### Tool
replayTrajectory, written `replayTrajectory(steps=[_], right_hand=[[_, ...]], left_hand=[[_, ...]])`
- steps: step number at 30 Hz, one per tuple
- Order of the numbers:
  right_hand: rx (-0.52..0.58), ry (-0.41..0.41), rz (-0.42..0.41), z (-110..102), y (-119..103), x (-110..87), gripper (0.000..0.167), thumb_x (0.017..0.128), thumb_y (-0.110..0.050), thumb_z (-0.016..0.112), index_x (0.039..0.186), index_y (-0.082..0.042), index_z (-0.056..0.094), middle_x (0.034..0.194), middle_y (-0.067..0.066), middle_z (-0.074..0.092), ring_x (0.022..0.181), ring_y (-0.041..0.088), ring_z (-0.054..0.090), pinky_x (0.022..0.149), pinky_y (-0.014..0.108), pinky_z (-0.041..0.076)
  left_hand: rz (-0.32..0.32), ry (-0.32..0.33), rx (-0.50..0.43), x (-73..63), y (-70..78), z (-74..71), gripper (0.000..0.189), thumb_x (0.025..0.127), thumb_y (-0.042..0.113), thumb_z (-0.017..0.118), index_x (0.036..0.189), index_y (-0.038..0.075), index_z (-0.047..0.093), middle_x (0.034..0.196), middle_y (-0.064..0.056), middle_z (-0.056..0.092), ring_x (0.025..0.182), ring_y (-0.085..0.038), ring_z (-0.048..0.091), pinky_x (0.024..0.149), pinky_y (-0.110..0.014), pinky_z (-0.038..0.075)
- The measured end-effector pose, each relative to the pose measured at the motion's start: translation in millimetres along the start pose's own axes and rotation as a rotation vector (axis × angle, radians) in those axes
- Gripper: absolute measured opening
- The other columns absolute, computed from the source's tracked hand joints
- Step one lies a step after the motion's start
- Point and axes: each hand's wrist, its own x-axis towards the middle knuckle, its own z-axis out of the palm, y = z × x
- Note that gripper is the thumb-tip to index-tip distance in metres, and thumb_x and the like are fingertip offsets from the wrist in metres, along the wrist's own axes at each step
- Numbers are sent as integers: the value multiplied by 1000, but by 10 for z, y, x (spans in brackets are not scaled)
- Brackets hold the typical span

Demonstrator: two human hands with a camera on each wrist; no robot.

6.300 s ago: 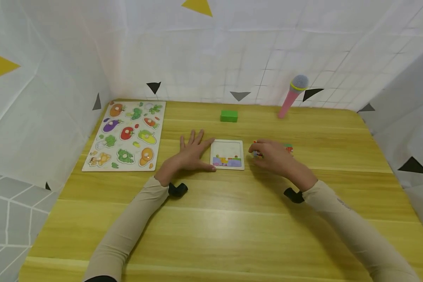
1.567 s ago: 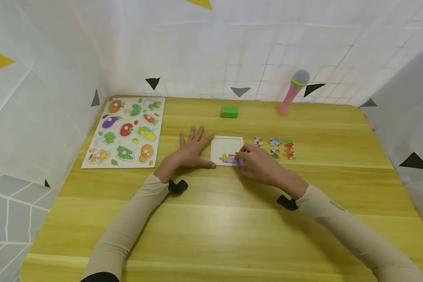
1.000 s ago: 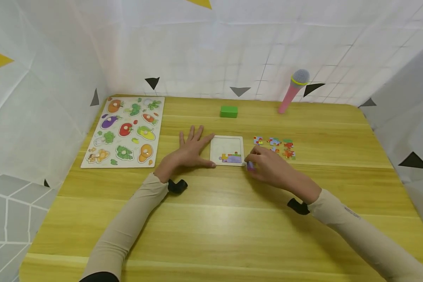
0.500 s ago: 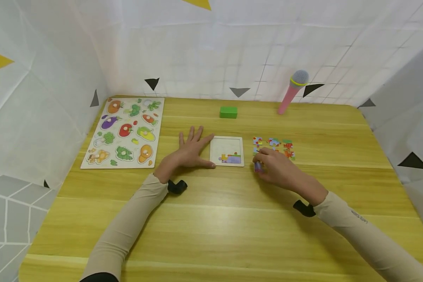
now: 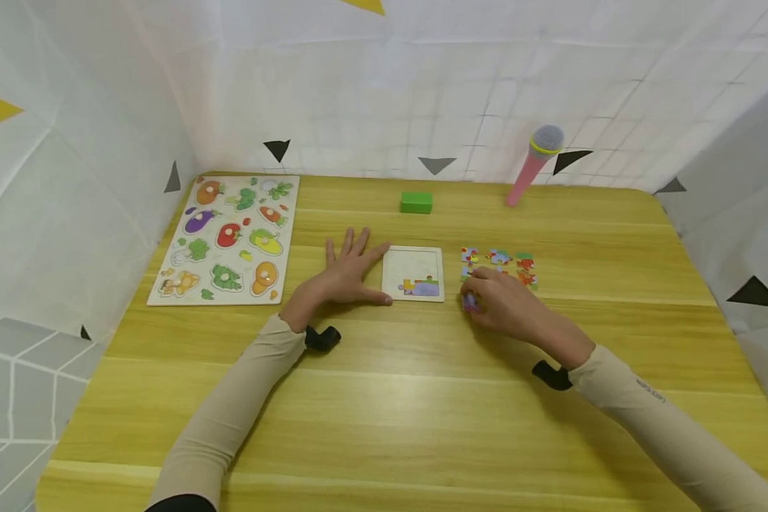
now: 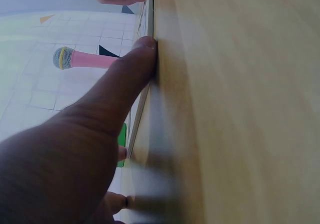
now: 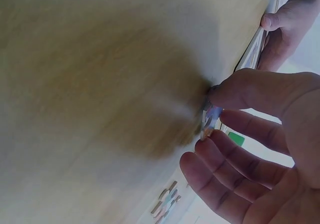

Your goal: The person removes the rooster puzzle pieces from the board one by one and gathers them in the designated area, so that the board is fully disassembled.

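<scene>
My left hand point(image 5: 342, 279) lies spread on the table, thumb and index fingertip at the left edge of a small white puzzle frame point(image 5: 412, 250). Several joined puzzle pieces point(image 5: 421, 287), yellow and purple, sit low in that frame, with bare board above and to their left. To the right of the frame, my right hand point(image 5: 505, 302) pinches a purple puzzle piece point(image 7: 211, 116) between thumb and fingers, low over the table. Loose colourful puzzle pieces point(image 5: 500, 257) lie in rows just beyond this hand, which partly covers the nearer ones.
A vegetable peg puzzle board point(image 5: 246, 274) lies at the left. Behind the frame is a green block point(image 5: 416, 203). A pink toy microphone point(image 5: 526, 181) stands at the back right, near the white cloth backdrop point(image 5: 358, 107).
The purple piece seen earlier in the frame's lower-left corner is gone from there. My right hand has moved right from the frame with a purple piece. The left hand stays put.
</scene>
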Motion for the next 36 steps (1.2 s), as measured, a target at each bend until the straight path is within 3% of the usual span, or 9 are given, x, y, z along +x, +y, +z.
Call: replayTrajectory(steps=[14,19,36], right_hand=[[10,12,28,-33,-62,10,20,80,-5,80,98,-3,73,101,11,64,88,27,62,73,43,54],[32,14,19,-60,-144,69,21,81,-4,77,101,-1,73,100,10,64,85,25,62,70,40,53],[29,4,-4,-40,-359,308,28,79,-7,83,105,-2,74,105,10,67,94,25,64,80,42,54]], left_hand=[[3,7,9,-14,34,-11,111,79,67,73,162,23,16,165,-18,-13,147,-41,-22,107,-68,-18],[0,16,11,-34,11,5,110,79,67,73,162,23,17,165,-18,-13,147,-41,-22,107,-68,-18],[3,15,-1,-17,43,-1,110,78,68,73,162,23,17,165,-18,-13,146,-41,-23,106,-69,-19]])
